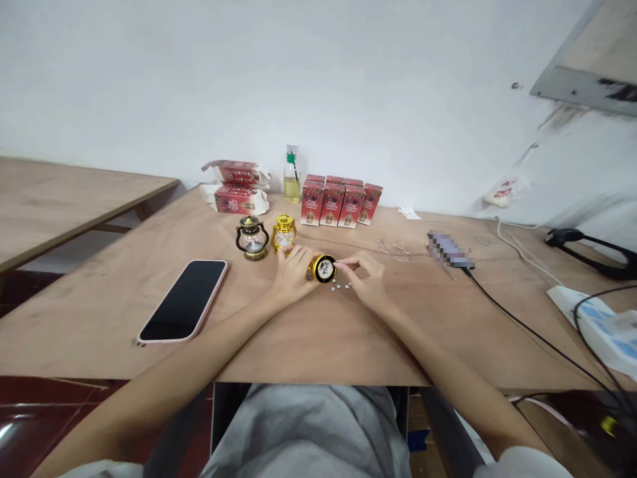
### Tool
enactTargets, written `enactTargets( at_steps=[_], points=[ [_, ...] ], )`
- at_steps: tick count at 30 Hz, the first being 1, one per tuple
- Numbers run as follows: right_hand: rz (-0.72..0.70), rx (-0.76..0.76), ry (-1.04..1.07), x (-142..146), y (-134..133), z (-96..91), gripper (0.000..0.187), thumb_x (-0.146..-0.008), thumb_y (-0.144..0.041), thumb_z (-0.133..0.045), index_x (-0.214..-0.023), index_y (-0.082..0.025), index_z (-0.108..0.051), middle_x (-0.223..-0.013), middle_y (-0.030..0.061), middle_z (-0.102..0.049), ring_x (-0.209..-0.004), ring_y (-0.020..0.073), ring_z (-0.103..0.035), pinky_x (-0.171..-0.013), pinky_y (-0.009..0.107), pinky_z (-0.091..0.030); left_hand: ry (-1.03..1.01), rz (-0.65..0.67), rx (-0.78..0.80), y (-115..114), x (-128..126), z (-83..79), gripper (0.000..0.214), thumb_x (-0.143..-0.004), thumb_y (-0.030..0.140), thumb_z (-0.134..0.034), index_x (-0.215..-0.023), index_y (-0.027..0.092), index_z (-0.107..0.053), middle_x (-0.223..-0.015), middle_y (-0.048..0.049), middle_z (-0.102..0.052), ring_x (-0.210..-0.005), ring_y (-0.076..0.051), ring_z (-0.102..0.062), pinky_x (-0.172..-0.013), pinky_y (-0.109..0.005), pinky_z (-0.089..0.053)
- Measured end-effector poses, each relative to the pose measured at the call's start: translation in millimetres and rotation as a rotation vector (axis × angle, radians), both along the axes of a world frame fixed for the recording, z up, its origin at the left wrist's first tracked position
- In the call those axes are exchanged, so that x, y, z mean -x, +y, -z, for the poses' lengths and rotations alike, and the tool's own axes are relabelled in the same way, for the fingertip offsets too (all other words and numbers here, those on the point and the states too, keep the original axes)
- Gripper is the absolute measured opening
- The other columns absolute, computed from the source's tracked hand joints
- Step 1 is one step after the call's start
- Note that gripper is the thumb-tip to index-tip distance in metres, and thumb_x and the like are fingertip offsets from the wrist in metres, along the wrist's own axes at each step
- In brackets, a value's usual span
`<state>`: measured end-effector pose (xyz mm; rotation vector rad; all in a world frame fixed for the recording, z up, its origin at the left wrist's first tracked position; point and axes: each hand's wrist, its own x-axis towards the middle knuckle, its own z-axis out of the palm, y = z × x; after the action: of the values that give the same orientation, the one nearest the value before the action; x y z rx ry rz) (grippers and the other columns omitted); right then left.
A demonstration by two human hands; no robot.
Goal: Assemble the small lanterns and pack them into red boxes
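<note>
My left hand (294,271) is closed around a small gold lantern (325,268), tipped on its side so that its round, black-rimmed underside faces me. Thumb and fingers of my right hand (367,277) are pinched together at the right edge of that underside; whatever they hold is too small to make out. Several tiny silvery pieces (339,287) lie on the table just below the lantern. Behind my left hand stands another gold lantern (284,232), upright, and left of it a dark bronze lantern (252,238) with a clear globe.
A phone (183,301) lies at left on the wooden table (318,345). Red boxes (332,203), opened red packaging (239,189) and a bottle of yellowish liquid (291,179) stand along the wall. Bent wires (395,250) and a cabled device (450,251) lie at right.
</note>
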<state>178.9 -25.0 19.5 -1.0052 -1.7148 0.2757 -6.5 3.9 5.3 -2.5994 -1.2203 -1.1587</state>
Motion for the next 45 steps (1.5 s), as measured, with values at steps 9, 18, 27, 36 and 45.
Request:
enactTargets(
  at_steps=[9,18,27,36,45],
  points=[
    [-0.391,0.532,-0.197,-21,26,13.7,0.032,-0.061,-0.047,-0.078,-0.07,-0.018,-0.068,-0.073,0.0005,-0.063,-0.065,0.0113,-0.053,-0.061,0.025,-0.041,-0.033,-0.143,-0.003,14,12,-1.5,0.027,-0.075,0.035,-0.062,-0.095,0.019,-0.054,-0.095,-0.0062,-0.066,-0.097,-0.027,-0.057,-0.087,-0.04,-0.03],
    [-0.398,0.499,-0.311,-24,31,20.5,0.026,-0.066,-0.042,-0.076,-0.073,-0.018,-0.068,-0.077,0.0005,-0.061,-0.069,0.0113,-0.053,-0.064,0.024,-0.04,-0.018,-0.117,0.005,11,11,-2.3,0.03,-0.075,0.039,-0.062,-0.096,0.02,-0.054,-0.096,-0.0071,-0.066,-0.098,-0.027,-0.057,-0.089,-0.043,-0.03],
    [-0.411,0.469,-0.374,-26,31,18.7,0.023,-0.074,-0.04,-0.071,-0.076,-0.018,-0.066,-0.078,0.0006,-0.06,-0.07,0.0118,-0.054,-0.066,0.024,-0.041,-0.024,-0.117,-0.009,12,10,-0.1,0.029,-0.074,0.036,-0.062,-0.097,0.02,-0.055,-0.097,-0.0069,-0.066,-0.097,-0.027,-0.058,-0.089,-0.042,-0.03],
    [-0.279,0.396,-0.247,-21,26,18.8,0.029,-0.087,-0.047,-0.051,-0.079,-0.02,-0.055,-0.079,0.0017,-0.064,-0.069,0.0128,-0.057,-0.066,0.027,-0.043,-0.017,-0.133,-0.014,12,10,0.3,0.029,-0.075,0.035,-0.062,-0.098,0.021,-0.056,-0.095,-0.0071,-0.066,-0.096,-0.027,-0.057,-0.088,-0.041,-0.03],
    [-0.138,0.37,0.434,-17,36,18.1,0.04,-0.074,-0.06,-0.061,-0.073,-0.022,-0.047,-0.074,0.0013,-0.065,-0.06,0.0108,-0.054,-0.065,0.028,-0.049,0.016,-0.103,-0.006,10,9,-1.2,0.031,-0.074,0.04,-0.063,-0.096,0.02,-0.055,-0.094,-0.0077,-0.066,-0.095,-0.028,-0.057,-0.086,-0.041,-0.03]
  ],
)
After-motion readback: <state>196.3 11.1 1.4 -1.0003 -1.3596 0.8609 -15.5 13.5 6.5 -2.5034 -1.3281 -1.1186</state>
